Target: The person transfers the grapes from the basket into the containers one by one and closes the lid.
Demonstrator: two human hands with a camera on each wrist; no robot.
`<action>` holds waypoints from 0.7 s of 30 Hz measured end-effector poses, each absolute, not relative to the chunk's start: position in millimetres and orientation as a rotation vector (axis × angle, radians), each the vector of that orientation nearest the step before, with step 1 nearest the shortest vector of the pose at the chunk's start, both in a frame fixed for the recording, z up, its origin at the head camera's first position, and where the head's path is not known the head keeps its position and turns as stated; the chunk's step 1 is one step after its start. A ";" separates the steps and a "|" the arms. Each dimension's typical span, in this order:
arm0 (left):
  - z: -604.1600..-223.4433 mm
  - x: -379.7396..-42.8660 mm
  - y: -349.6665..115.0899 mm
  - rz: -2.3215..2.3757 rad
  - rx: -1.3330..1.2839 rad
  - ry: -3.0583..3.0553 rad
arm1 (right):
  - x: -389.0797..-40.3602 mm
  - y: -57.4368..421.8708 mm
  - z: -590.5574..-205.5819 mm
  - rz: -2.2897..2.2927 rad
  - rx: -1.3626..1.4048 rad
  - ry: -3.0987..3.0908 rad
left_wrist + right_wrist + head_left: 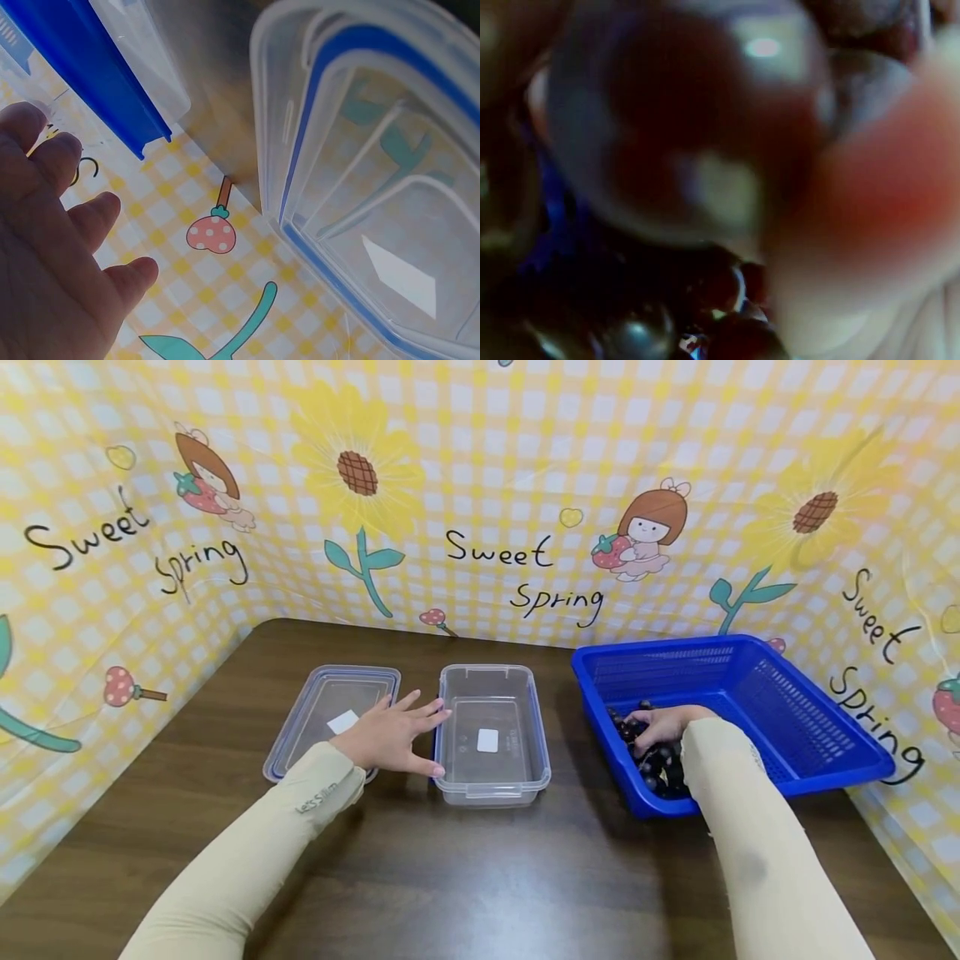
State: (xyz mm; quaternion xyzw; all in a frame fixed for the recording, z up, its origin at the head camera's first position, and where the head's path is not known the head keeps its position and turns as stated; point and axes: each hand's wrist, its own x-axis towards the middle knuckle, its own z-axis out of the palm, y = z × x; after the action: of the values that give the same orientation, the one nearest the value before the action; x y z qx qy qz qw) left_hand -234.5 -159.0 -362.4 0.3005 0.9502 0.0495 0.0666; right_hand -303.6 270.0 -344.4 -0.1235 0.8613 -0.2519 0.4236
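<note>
A clear plastic container (491, 781) with no lid on it stands in the middle of the table. My left hand (393, 732), fingers spread, lies over the edge of the clear lid (300, 735), its fingertips at the container's left rim. In the left wrist view the left hand's fingers (94, 217) look straight and hold nothing. On the right, my right hand (660, 727) reaches into the blue basket (795, 710) among dark grapes (660, 768). Its fingers bend round a grape (682, 127), blurred and very close in the right wrist view; the fingertips are partly hidden.
White labels mark both the lid and the container (487, 741). Wooden table (465, 877) lies in front of them and between container and basket. A yellow checked cloth (495, 468) with printed flowers walls off the back and both sides.
</note>
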 end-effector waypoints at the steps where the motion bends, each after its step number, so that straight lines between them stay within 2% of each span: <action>1: -362.4 -234.1 -159.1 0.151 0.905 2.861 | -302.6 270.5 -345.1 -0.689 -0.288 2.124; 6: -363.6 -235.1 -158.5 0.169 0.894 2.851 | -299.8 273.2 -345.0 -0.851 -0.221 2.071; 21: -359.5 -234.4 -157.4 0.166 0.893 2.832 | -296.5 277.1 -320.6 -0.850 -0.238 2.214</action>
State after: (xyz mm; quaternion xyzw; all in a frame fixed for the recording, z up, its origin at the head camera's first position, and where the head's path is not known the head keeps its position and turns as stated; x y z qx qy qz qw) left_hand -234.4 -157.4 -359.5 0.2991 0.9489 0.0557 0.0839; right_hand -296.5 277.1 -320.6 -0.0928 0.8630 -0.3312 0.3700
